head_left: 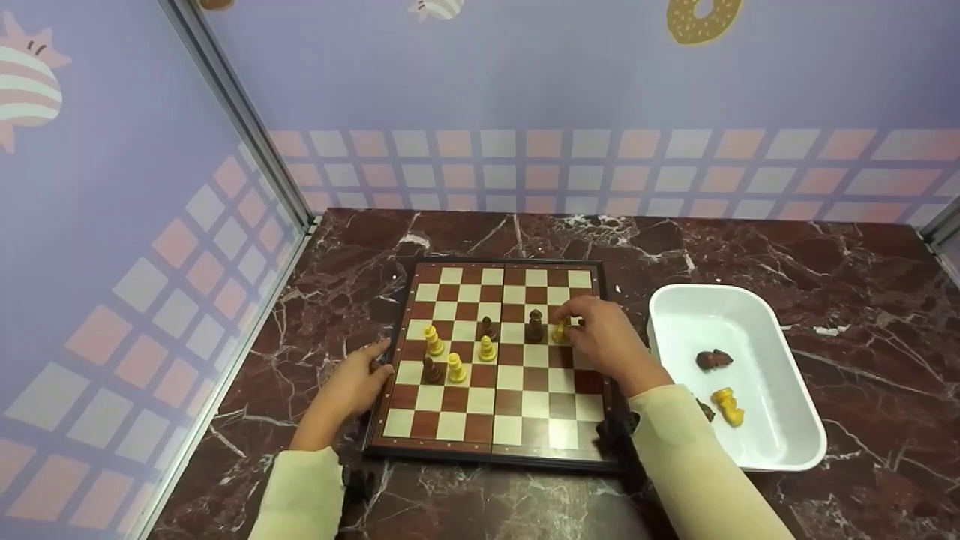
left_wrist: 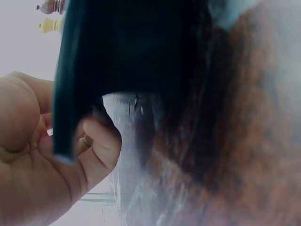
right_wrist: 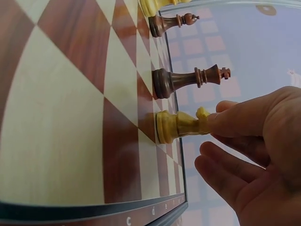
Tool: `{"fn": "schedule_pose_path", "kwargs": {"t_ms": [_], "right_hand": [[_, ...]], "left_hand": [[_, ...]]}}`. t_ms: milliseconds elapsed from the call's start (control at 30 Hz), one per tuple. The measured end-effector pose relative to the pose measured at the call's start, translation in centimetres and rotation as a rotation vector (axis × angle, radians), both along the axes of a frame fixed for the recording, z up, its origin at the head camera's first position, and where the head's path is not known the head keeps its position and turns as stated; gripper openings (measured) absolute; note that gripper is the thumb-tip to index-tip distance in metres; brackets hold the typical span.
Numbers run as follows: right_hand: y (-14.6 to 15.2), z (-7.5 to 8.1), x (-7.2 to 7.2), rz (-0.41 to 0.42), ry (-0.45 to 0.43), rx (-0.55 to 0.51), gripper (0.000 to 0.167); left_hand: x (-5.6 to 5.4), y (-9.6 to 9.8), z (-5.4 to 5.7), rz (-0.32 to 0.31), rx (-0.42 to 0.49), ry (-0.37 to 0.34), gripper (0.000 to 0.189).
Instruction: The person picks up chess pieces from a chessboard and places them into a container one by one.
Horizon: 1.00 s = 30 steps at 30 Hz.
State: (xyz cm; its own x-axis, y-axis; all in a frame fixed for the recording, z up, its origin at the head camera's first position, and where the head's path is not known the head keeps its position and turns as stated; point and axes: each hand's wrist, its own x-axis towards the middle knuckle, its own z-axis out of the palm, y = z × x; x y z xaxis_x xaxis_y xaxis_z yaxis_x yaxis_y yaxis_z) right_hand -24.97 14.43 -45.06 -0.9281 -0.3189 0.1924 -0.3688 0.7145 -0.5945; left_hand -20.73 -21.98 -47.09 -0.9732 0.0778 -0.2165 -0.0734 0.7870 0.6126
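My right hand (head_left: 604, 337) pinches a yellow knight (right_wrist: 183, 126) by its top between thumb and forefinger. Its base is right at a square near the board's right side, and the thumb covers part of the head. Beside it a dark king (right_wrist: 188, 81) stands upright, with a dark bishop (right_wrist: 171, 23) beyond. At the left edge of the chessboard (head_left: 514, 386), my left hand (head_left: 351, 381) grips the black rim with bent fingers. In the left wrist view the rim (left_wrist: 66, 117) hides part of those fingers (left_wrist: 106, 146).
A yellow king (head_left: 433, 341), a dark piece (head_left: 432, 370) and two other yellow pieces stand on the board's left half. Right of the board, a white tub (head_left: 772, 352) holds a yellow piece (head_left: 727, 406) and dark pieces lying down. Patterned walls close off the back and left.
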Motion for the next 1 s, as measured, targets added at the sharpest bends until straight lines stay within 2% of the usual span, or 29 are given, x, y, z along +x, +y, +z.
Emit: {"fn": "schedule_pose_path", "kwargs": {"t_ms": [300,667,1000], "right_hand": [[-0.23,-0.15,-0.10,-0.022,0.006,0.043,0.014],[-0.30,-0.57,-0.06,-0.024,-0.022,0.040,0.014],[-0.43,-0.54,0.12,-0.026,-0.006,0.015,0.014]], "left_hand": [[-0.02,-0.02,-0.01,-0.010,-0.008,0.021,0.051],[-0.03,-0.03,-0.04,-0.009,0.006,0.008,0.051],[0.00,-0.04,0.05,-0.016,0.000,0.001,0.051]]}}
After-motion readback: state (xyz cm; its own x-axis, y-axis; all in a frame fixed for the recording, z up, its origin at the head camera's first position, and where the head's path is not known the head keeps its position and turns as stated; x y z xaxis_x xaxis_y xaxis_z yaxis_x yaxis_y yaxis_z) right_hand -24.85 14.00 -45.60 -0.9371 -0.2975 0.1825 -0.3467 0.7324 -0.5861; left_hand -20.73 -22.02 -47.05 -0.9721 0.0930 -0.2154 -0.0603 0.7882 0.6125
